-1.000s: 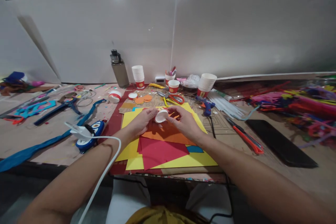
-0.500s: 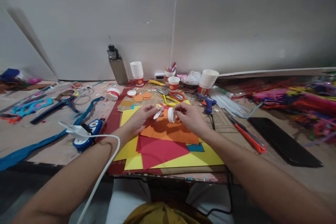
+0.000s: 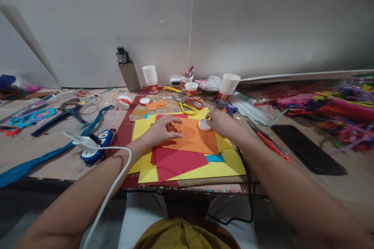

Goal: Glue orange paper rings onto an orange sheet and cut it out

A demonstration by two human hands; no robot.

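while the left hand [image 3: 164, 129] curves above the orange sheet [image 3: 193, 142], thumb and fingers apart, any hold unclear, the right hand [image 3: 223, 123] touches the white disc [image 3: 204, 125] over the sheet's upper right; whether it pinches, i cannot tell. light rim contact should avoid creasing.

White disc [image 3: 204, 125] over orange paper [image 3: 198, 141]

bare forearms [image 3: 277, 179], a gathered mustard top [image 3: 184, 237], whitish trousers [image 3: 142, 218]

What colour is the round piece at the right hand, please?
The round piece is white; the head view shows it best.
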